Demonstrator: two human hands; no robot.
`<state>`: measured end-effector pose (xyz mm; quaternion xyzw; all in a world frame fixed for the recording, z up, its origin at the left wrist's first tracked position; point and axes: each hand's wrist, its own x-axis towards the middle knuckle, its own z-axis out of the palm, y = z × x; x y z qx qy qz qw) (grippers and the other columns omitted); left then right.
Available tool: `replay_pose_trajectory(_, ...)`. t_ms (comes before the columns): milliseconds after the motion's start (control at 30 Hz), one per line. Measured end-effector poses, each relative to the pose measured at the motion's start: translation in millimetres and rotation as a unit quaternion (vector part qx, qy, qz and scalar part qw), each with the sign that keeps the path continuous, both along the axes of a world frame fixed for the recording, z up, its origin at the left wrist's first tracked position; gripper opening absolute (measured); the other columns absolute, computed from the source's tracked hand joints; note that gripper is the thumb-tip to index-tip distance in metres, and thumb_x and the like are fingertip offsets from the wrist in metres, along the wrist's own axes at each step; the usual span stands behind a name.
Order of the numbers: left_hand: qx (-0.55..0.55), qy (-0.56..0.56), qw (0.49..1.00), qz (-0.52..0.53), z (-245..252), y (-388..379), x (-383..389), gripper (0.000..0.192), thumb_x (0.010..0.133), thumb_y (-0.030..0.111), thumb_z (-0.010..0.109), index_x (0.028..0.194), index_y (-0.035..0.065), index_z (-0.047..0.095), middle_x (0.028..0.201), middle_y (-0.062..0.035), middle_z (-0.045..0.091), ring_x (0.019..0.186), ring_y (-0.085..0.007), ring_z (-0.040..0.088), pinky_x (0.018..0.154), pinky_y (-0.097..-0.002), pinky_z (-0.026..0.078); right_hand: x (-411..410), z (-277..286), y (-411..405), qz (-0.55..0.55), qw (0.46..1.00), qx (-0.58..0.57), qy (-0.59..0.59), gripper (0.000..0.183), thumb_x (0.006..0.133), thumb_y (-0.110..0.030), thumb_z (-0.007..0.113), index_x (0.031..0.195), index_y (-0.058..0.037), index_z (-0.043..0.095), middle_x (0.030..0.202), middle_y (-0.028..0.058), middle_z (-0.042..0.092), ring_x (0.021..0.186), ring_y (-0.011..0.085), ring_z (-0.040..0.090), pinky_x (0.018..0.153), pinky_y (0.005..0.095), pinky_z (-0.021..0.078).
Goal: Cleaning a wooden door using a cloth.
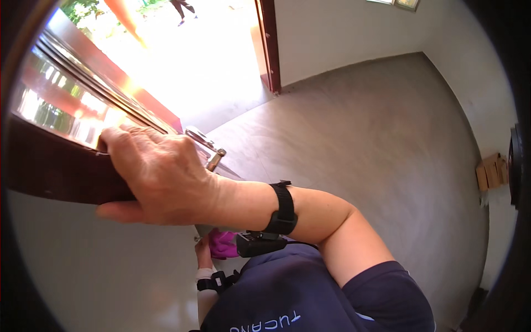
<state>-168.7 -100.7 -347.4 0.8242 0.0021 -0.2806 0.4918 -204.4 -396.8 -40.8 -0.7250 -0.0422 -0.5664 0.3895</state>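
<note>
My right hand reaches across to the left and grips the dark brown edge of a door. Its fingers lie over the upper side, beside a shiny reflective panel, and the thumb is below. A metal lever handle projects from the door just beyond the wrist. Lower down, close to my body, my left hand is at a magenta cloth and appears to hold it; its fingers are small and partly hidden. Both arms wear black straps with small devices.
A bright doorway with a dark red frame opens at the top, and a person's legs show outside. Smooth grey floor runs to white walls. Cardboard boxes and a black object are at the far right.
</note>
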Motion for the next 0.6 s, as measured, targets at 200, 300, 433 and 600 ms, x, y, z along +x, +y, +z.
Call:
replay_pose_trajectory(200,0.01,-0.02,0.998,-0.063,-26.7,26.3,3.8,0.036,0.087,0.031,0.058,0.083,-0.0046,0.061,0.077,-0.0045,0.059,0.071,-0.0116,0.049,0.064,-0.0297,0.042,-18.9,-52.8,38.7,0.017,0.998,0.008,-0.067,0.071,0.064,-0.033,0.072,0.114,0.0085,0.043,0.105,0.0241,0.055,0.092,0.0358,0.058,0.075,0.0399,0.0492)
replay_pose_trajectory(300,-0.061,-0.087,0.988,-0.115,-35.8,9.1,2.5,0.029,0.087,0.023,0.058,0.102,-0.0017,0.057,0.084,-0.005,0.059,0.075,-0.0107,0.053,0.065,-0.0253,0.044,-30.9,-72.5,30.0,0.036,0.999,-0.013,-0.011,0.073,0.07,-0.036,0.073,0.125,0.0011,0.041,0.111,0.0222,0.057,0.099,0.0346,0.059,0.084,0.0394,0.0496)
replay_pose_trajectory(433,-0.056,-0.04,0.992,-0.108,-19.3,-18.0,1.1,0.043,0.084,0.013,0.061,0.123,0.0007,0.046,0.08,-0.0027,0.056,0.071,-0.0114,0.052,0.063,-0.0265,0.043,-61.2,-123.0,4.2,0.031,0.99,-0.012,0.138,0.059,0.074,-0.034,0.07,0.119,-0.0012,0.05,0.111,0.0181,0.058,0.102,0.0329,0.058,0.086,0.0388,0.0481)
replay_pose_trajectory(600,0.006,-0.005,0.99,-0.142,4.7,-25.2,-7.8,0.059,0.083,0.013,0.062,0.134,0.0026,0.034,0.072,-0.0017,0.055,0.065,-0.0101,0.051,0.061,-0.0249,0.044,-120.0,-200.7,-24.0,-0.039,0.926,0.065,0.37,0.04,0.081,-0.024,0.064,0.111,0.0001,0.053,0.104,0.0181,0.058,0.094,0.0329,0.058,0.081,0.0383,0.048)
